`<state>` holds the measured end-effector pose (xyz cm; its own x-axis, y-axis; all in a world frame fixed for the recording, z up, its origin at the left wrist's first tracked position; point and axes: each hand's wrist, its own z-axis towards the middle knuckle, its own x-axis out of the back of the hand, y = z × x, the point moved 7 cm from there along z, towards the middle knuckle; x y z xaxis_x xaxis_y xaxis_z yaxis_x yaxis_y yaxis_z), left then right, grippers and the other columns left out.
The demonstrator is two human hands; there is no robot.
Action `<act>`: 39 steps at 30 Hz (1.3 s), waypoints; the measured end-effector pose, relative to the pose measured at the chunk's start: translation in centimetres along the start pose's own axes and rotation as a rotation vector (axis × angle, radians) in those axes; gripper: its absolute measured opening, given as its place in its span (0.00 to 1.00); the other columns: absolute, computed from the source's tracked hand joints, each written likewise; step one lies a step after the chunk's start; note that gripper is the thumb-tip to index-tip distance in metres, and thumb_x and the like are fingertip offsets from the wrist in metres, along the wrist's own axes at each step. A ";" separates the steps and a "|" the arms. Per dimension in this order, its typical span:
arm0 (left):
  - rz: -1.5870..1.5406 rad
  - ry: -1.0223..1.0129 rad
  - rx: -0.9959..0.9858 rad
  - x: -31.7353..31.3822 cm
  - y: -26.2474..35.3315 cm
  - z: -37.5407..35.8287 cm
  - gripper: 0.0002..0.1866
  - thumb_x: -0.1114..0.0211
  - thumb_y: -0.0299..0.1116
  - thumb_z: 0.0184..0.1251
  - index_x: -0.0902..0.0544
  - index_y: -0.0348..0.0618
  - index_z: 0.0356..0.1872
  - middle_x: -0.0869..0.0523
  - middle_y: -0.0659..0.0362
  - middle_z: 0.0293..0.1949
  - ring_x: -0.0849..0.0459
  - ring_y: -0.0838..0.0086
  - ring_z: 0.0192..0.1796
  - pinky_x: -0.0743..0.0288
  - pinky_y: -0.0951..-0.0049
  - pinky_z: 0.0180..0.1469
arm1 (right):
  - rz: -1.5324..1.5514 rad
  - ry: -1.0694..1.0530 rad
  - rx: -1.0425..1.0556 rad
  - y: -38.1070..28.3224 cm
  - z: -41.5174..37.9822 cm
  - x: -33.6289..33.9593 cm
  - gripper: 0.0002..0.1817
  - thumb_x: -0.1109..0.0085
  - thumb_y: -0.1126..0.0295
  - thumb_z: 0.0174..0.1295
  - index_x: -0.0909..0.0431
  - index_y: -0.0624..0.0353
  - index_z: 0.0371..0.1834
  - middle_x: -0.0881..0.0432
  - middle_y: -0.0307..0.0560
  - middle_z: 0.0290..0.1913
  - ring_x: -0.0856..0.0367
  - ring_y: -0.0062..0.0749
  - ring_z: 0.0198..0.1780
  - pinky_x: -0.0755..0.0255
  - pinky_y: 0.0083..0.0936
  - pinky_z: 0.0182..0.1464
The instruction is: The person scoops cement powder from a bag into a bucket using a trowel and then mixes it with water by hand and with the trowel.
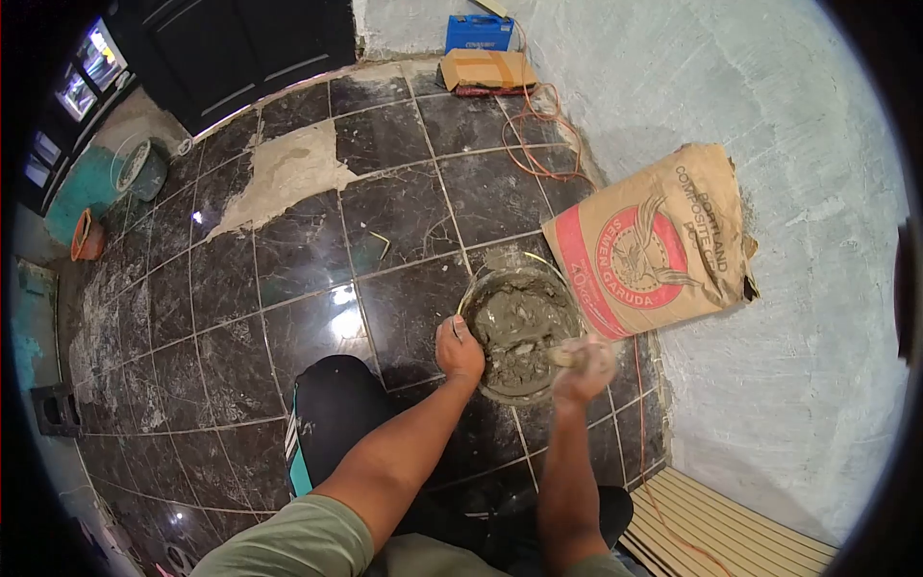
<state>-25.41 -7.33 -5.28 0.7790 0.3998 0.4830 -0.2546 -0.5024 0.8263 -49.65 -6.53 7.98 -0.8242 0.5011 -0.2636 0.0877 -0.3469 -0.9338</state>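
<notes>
A round bucket (pixel 486 388) of wet grey cement mix (pixel 519 322) stands on the dark tiled floor in front of me. My left hand (pixel 460 349) is closed on its left rim, by the thin wire handle. Over the right side of the bucket, my right hand (pixel 585 368), slightly blurred, is closed round the light-coloured handle of a tool (pixel 562 357). The tool's far end is hidden in the mix. Just to the right, a paper cement bag (pixel 646 245) leans against the wall.
An orange cable (pixel 519 135) runs along the right wall near a flattened cardboard box (pixel 488 69) and a blue case (pixel 478 33). At far left are a grey bucket (pixel 144 173) and an orange bucket (pixel 87 238). A ribbed panel (pixel 721 529) lies lower right.
</notes>
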 end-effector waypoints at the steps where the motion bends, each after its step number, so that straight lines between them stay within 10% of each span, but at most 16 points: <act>1: 0.001 0.015 -0.018 -0.1 -0.1 0.1 0.24 0.53 0.48 0.84 0.19 0.37 0.58 0.18 0.43 0.56 0.21 0.42 0.59 0.28 0.48 0.62 | -0.012 -0.007 0.084 -4.0 0.7 -1.0 0.12 0.43 0.68 0.72 0.23 0.63 0.31 0.21 0.48 0.25 0.19 0.31 0.27 0.22 0.29 0.30; 4: -0.003 0.026 -0.055 -0.2 0.0 0.0 0.24 0.53 0.48 0.84 0.19 0.37 0.57 0.18 0.43 0.56 0.21 0.42 0.59 0.28 0.48 0.62 | 0.114 0.076 0.087 -9.7 1.3 -0.2 0.09 0.41 0.71 0.72 0.22 0.65 0.34 0.21 0.47 0.25 0.21 0.29 0.25 0.21 0.28 0.30; 6: 0.006 0.015 -0.058 0.1 0.4 -0.1 0.24 0.53 0.47 0.84 0.18 0.37 0.57 0.18 0.43 0.56 0.21 0.42 0.59 0.28 0.49 0.62 | -0.321 -0.049 0.602 -12.4 1.1 -1.0 0.09 0.39 0.71 0.71 0.23 0.64 0.34 0.21 0.45 0.24 0.23 0.28 0.23 0.22 0.26 0.28; 8: 0.025 0.003 -0.040 0.3 0.8 -0.2 0.24 0.54 0.47 0.84 0.18 0.37 0.57 0.18 0.43 0.56 0.21 0.42 0.59 0.28 0.49 0.62 | -0.414 -0.052 0.538 -9.6 1.1 -1.2 0.10 0.38 0.70 0.70 0.24 0.63 0.33 0.21 0.44 0.23 0.25 0.26 0.22 0.25 0.24 0.26; 10: 0.030 0.010 -0.043 0.2 0.8 -0.3 0.24 0.54 0.47 0.84 0.18 0.37 0.56 0.18 0.43 0.55 0.21 0.42 0.59 0.28 0.49 0.62 | -0.153 0.063 -0.096 0.8 0.3 0.0 0.12 0.36 0.68 0.70 0.25 0.62 0.31 0.23 0.43 0.21 0.27 0.24 0.21 0.30 0.22 0.23; 12: 0.038 0.018 -0.036 0.2 0.6 -0.4 0.24 0.54 0.48 0.84 0.18 0.37 0.56 0.17 0.43 0.55 0.21 0.42 0.59 0.28 0.48 0.62 | -0.251 0.206 -0.300 8.8 0.8 -0.3 0.15 0.34 0.66 0.69 0.27 0.60 0.27 0.24 0.41 0.18 0.28 0.21 0.20 0.37 0.22 0.20; 17: 0.036 0.009 0.001 0.5 0.4 -0.7 0.25 0.55 0.49 0.84 0.18 0.38 0.58 0.18 0.43 0.58 0.21 0.42 0.61 0.29 0.48 0.63 | -0.058 0.250 -0.348 9.8 6.1 -2.6 0.13 0.35 0.72 0.65 0.28 0.57 0.24 0.24 0.42 0.20 0.27 0.25 0.20 0.35 0.26 0.24; 24: 0.021 0.062 -0.049 0.1 0.7 -0.4 0.27 0.56 0.49 0.85 0.18 0.35 0.56 0.17 0.39 0.56 0.21 0.39 0.60 0.28 0.48 0.62 | 0.024 0.144 -0.045 -4.1 4.8 -4.4 0.09 0.42 0.75 0.65 0.25 0.61 0.26 0.22 0.44 0.21 0.21 0.30 0.24 0.29 0.26 0.24; 26: 0.022 0.066 -0.035 0.2 1.0 -0.5 0.27 0.56 0.50 0.85 0.18 0.36 0.56 0.17 0.39 0.56 0.21 0.39 0.60 0.28 0.48 0.62 | -0.397 0.134 0.710 -6.1 4.0 -4.9 0.09 0.42 0.75 0.65 0.25 0.61 0.26 0.22 0.46 0.22 0.20 0.31 0.24 0.28 0.27 0.25; 28: 0.037 0.053 -0.017 0.3 0.9 -0.6 0.27 0.56 0.50 0.85 0.18 0.36 0.57 0.17 0.40 0.57 0.21 0.40 0.60 0.29 0.48 0.63 | -0.317 0.074 0.593 -1.3 3.1 -4.3 0.08 0.43 0.74 0.64 0.25 0.63 0.27 0.20 0.48 0.23 0.20 0.31 0.25 0.27 0.28 0.25; 29: 0.048 0.039 -0.008 0.2 0.7 -0.6 0.26 0.56 0.50 0.84 0.19 0.37 0.58 0.17 0.41 0.58 0.21 0.40 0.61 0.29 0.48 0.64 | -0.026 0.025 0.103 4.2 2.1 -3.9 0.08 0.43 0.73 0.64 0.25 0.65 0.28 0.20 0.49 0.24 0.20 0.31 0.25 0.27 0.28 0.25; 31: 0.050 0.012 0.007 0.1 0.5 -0.5 0.26 0.56 0.50 0.84 0.19 0.38 0.59 0.18 0.42 0.60 0.21 0.41 0.62 0.29 0.48 0.64 | 0.147 0.007 -0.195 10.5 -1.4 -2.6 0.08 0.44 0.72 0.62 0.25 0.67 0.29 0.18 0.51 0.26 0.21 0.31 0.25 0.25 0.29 0.28; 39: 0.009 0.074 0.004 -0.1 0.1 -0.4 0.28 0.57 0.51 0.85 0.18 0.35 0.56 0.17 0.39 0.57 0.21 0.39 0.60 0.29 0.48 0.63 | -0.030 -0.005 -0.084 1.6 0.1 1.5 0.06 0.46 0.75 0.65 0.26 0.65 0.30 0.21 0.50 0.25 0.21 0.31 0.22 0.23 0.28 0.26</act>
<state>-25.76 -7.08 -5.15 0.7323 0.4503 0.5108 -0.2594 -0.5091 0.8207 -50.83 -6.39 6.10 -0.8300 0.5060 -0.2346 0.1095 -0.2646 -0.9581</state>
